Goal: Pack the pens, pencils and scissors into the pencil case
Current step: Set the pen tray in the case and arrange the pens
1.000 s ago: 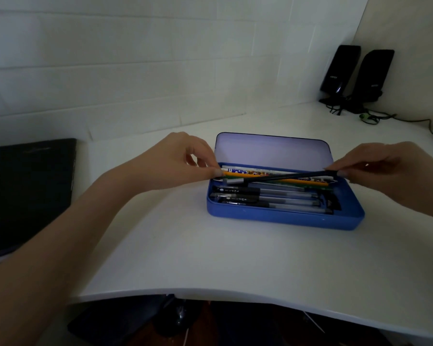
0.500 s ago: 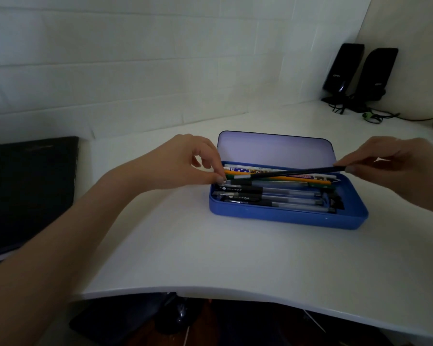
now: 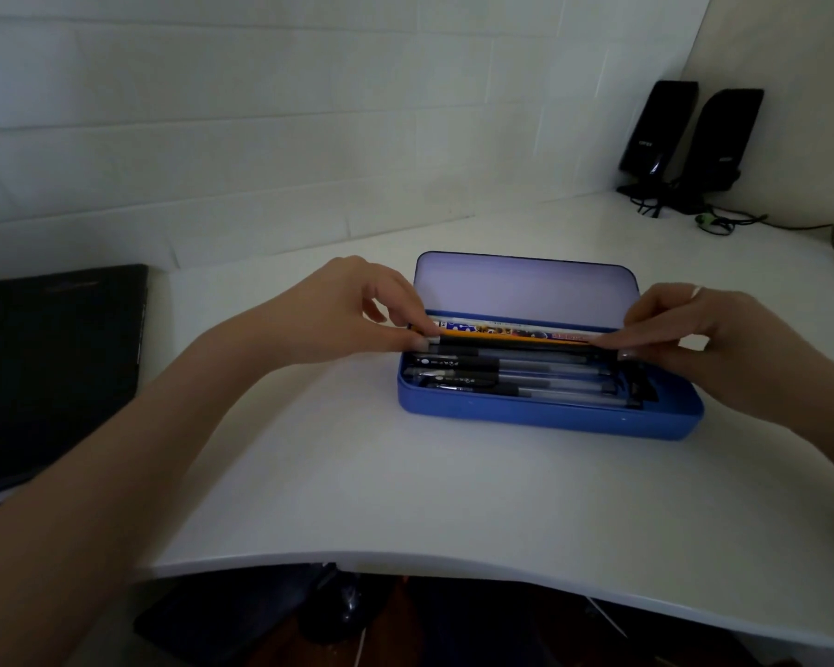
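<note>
A blue pencil case [image 3: 550,415] stands open on the white desk, its lid [image 3: 526,286] raised at the back. Several black-capped pens [image 3: 501,375] lie side by side in the front of it. Behind them lie an orange pencil [image 3: 516,335] and a patterned item [image 3: 501,325] along the back wall. A black pencil [image 3: 511,344] lies level across the case, just in front of the orange one. My left hand [image 3: 352,310] pinches its left end and my right hand [image 3: 704,339] pinches its right end. No scissors show.
A closed black laptop [image 3: 49,368] lies at the left edge of the desk [image 3: 405,498]. Two black speakers [image 3: 689,137] with cables stand in the far right corner. The desk's curved front edge is close to me.
The black pencil, tilted with its right end raised before, has come down level into the case. My right hand has dropped and moved in to the case's right end.
</note>
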`<control>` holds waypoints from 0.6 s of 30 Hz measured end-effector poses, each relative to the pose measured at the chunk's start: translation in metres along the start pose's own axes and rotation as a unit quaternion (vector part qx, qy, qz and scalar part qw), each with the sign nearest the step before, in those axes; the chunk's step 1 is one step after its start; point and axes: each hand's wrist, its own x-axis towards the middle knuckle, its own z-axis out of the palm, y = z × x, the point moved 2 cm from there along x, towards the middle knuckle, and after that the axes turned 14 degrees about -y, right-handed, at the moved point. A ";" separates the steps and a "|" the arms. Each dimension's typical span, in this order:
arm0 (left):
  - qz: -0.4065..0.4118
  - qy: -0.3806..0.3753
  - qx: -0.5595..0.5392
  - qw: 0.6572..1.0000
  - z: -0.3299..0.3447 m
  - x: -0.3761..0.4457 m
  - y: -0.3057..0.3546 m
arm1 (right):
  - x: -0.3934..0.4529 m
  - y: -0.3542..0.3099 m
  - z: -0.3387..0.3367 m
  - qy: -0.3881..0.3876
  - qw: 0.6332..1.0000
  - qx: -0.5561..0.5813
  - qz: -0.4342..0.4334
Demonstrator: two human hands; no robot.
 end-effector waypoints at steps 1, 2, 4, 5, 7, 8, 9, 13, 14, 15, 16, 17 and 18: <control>0.002 -0.001 0.000 1.000 0.000 0.000 0.000 | 0.000 0.002 0.001 -0.003 1.000 -0.013 -0.002; 0.007 0.000 -0.003 1.000 0.001 0.000 -0.001 | -0.001 0.004 0.001 -0.005 1.000 -0.027 -0.001; 0.018 0.008 -0.004 1.000 0.002 0.000 -0.001 | -0.001 0.005 0.001 -0.013 0.998 -0.054 0.002; 0.021 0.010 -0.005 1.000 0.002 0.000 -0.001 | -0.002 0.006 0.001 -0.016 0.998 -0.063 0.005; 0.024 0.013 -0.006 1.000 0.003 0.001 -0.002 | -0.002 0.003 0.001 -0.017 0.997 -0.074 0.006; 0.026 0.015 -0.004 1.000 0.003 0.001 -0.002 | -0.002 -0.001 0.000 -0.010 0.997 -0.073 0.005; 0.027 0.018 -0.003 0.999 0.002 0.001 -0.001 | -0.002 -0.004 -0.001 0.002 0.998 -0.068 0.006; 0.021 0.031 -0.011 0.999 -0.002 -0.001 -0.001 | -0.005 -0.009 -0.012 0.037 0.997 -0.066 0.032; 0.021 0.032 -0.011 0.999 -0.003 -0.001 0.000 | -0.005 -0.010 -0.013 0.025 0.996 -0.073 0.037; 0.019 0.030 -0.012 0.999 -0.004 -0.001 0.000 | -0.006 -0.010 -0.012 0.007 0.996 -0.076 0.038; 0.017 0.027 -0.012 0.999 -0.003 -0.002 0.000 | -0.006 -0.010 -0.010 -0.011 0.997 -0.073 0.037; 0.016 0.022 -0.010 1.000 -0.003 -0.002 0.001 | -0.006 -0.010 -0.008 -0.026 0.997 -0.066 0.036; 0.015 0.018 -0.009 1.000 -0.002 -0.001 0.000 | -0.006 -0.010 -0.007 -0.033 0.997 -0.058 0.036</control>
